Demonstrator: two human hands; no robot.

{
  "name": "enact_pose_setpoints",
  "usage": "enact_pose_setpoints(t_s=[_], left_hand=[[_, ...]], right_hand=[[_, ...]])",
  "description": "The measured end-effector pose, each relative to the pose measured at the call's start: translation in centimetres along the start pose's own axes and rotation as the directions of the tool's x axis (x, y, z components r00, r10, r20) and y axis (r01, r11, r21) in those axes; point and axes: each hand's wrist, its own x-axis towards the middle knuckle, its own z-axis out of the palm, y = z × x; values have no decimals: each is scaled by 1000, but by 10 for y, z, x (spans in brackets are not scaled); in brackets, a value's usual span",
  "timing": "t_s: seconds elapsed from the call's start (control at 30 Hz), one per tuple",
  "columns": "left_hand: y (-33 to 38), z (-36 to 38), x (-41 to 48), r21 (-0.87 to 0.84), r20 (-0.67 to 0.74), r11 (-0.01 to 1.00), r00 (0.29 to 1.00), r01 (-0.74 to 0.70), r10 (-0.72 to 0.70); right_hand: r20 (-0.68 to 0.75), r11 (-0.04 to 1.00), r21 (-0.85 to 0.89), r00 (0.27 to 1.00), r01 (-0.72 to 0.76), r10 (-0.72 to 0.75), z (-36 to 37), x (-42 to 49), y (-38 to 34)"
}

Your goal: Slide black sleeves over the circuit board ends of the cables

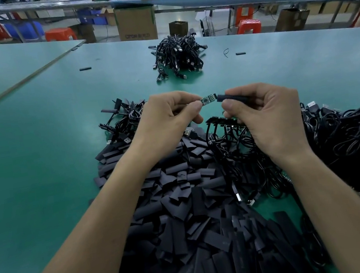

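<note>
Now we pinch the circuit board in our left hand; our right hand grips a black sleeve, its mouth just beside the board's end, above the sleeve pile.

Small green circuit board points at black sleeve's open mouth.

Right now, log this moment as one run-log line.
left hand: pinches circuit board | right hand: holds black sleeve | step: sleeve mouth at board's end, not yet over it
</note>
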Motion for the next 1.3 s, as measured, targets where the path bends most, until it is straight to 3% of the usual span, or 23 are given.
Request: enact_pose_setpoints(t_s=[0.4, 0.7, 0.83, 1.13, 1.3], left_hand=[[1, -3, -2, 4, 50, 1000, 998, -25, 25], [3, -3, -2, -10, 133, 999, 990, -53, 54], [5, -3, -3, -58, 163, 998, 986, -24, 33], [5, -3, -3, -109, 122, 994, 992, -4, 17], [5, -2, -1, -115, 126, 993, 992, -1, 15]], right_hand=[[-1, 999, -43, 1000, 23, -23, 0, -2, 0], [196, 989, -128, 979, 73, -46, -9, 1, -2], [250, 995, -83, 968, 49, -27, -9, 1, -1], [270, 1000, -2, 962, 27, -26, -7, 2, -1], [179, 999, 43, 984, 13, -20, -7, 3, -1]])
